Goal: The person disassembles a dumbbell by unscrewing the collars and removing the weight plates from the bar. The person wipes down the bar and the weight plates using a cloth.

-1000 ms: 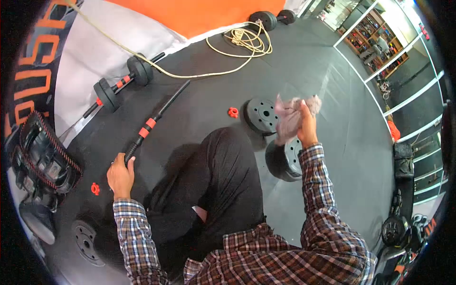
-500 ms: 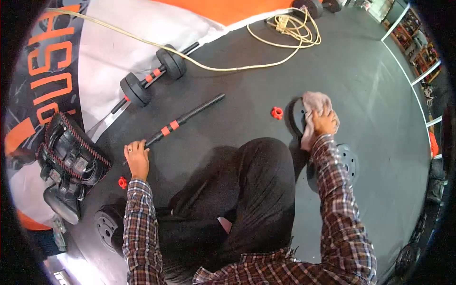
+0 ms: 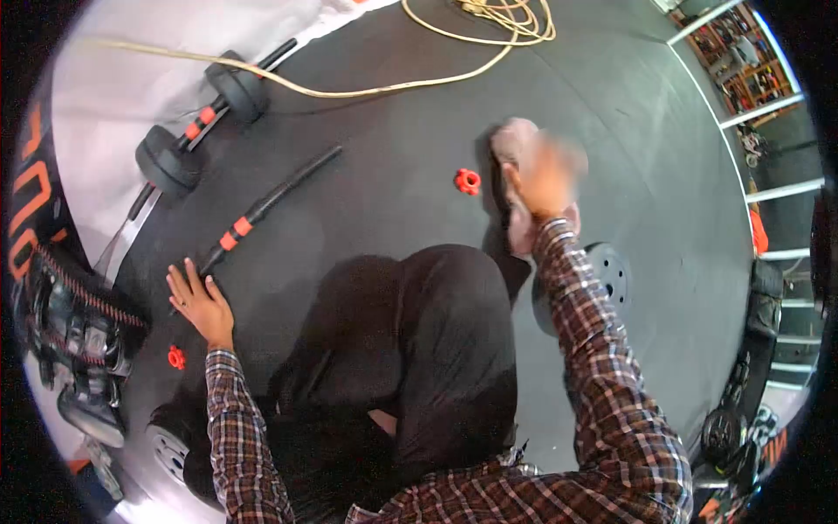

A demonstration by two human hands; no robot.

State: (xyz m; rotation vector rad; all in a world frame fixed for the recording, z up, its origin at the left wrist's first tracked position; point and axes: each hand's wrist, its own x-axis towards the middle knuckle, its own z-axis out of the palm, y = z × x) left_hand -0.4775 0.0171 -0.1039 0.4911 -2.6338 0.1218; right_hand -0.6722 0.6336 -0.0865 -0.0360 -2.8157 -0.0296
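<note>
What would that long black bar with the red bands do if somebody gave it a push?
The bar would probably roll, being slim and seemingly round, though the left hand over its near end might check it. It looks stiff, lying straight with no visible bend.

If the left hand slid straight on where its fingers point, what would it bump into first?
The left hand would probably meet the nearer black dumbbell weight, though depth is unclear.
</note>
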